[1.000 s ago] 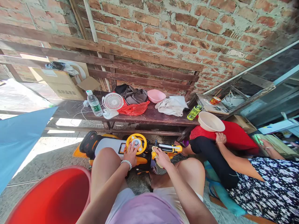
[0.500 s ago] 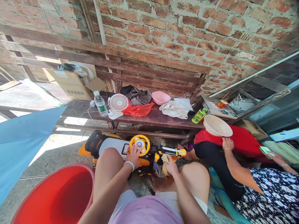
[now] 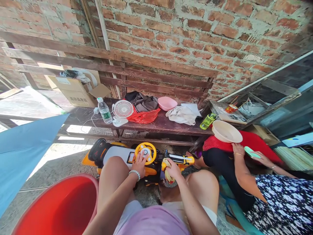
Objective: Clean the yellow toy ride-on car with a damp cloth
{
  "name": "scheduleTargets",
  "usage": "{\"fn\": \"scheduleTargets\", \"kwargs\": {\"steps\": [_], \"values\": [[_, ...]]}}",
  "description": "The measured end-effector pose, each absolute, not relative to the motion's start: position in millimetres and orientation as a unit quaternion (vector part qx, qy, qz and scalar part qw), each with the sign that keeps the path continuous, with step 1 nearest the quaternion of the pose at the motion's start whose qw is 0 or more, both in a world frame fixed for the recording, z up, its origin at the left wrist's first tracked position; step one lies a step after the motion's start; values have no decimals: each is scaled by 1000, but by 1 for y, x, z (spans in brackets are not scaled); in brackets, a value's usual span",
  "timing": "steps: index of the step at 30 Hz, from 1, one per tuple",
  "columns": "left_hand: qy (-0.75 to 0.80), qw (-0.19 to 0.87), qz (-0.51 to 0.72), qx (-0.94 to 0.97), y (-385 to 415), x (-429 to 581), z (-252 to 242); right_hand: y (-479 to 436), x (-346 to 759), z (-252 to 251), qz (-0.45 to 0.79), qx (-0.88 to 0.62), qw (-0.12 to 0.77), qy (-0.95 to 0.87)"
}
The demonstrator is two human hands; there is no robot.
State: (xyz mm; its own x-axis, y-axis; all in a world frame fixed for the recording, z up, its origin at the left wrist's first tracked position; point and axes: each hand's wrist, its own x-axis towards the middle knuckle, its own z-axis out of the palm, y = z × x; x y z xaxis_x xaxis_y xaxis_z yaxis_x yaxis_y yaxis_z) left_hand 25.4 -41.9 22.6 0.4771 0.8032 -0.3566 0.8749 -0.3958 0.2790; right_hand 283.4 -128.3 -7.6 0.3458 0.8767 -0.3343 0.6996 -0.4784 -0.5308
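Observation:
A yellow and grey ride-on toy digger (image 3: 117, 155) stands across in front of my knees. My left hand (image 3: 140, 164), with a beaded bracelet at the wrist, lies on its yellow steering wheel (image 3: 153, 150), fingers stretched out over the hub. In my right hand (image 3: 173, 170) is a crumpled yellowish cloth (image 3: 169, 177), bunched under the fingers. That hand is at the rear of the digger's arm (image 3: 182, 159), to the right of the wheel. Part of the cloth is hidden by the fingers, and I cannot tell how firmly it touches the toy.
A large red tub (image 3: 58, 209) stands at lower left beneath a blue sheet (image 3: 26, 153). The dark bench (image 3: 144, 126) bears a water bottle (image 3: 104, 111), a fan (image 3: 123, 108) and a pink bowl (image 3: 167, 103). At right, another person (image 3: 281, 195) holds a green-handled object (image 3: 251, 152) near a cream basin (image 3: 227, 131).
My right hand has moved slightly left and down with the cloth, closer to the digger. My left hand stays on the wheel. The other person's green-handled object has come left toward the basin.

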Motion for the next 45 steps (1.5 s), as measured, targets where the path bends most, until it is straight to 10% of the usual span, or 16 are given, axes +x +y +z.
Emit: {"fn": "scheduleTargets", "kwargs": {"steps": [30, 45], "values": [[505, 232, -65, 829, -41, 27, 21, -101, 301, 51, 146, -839, 160, -499], [500, 220, -98, 832, -41, 26, 23, -22, 259, 90, 218, -834, -35, -506]]}}
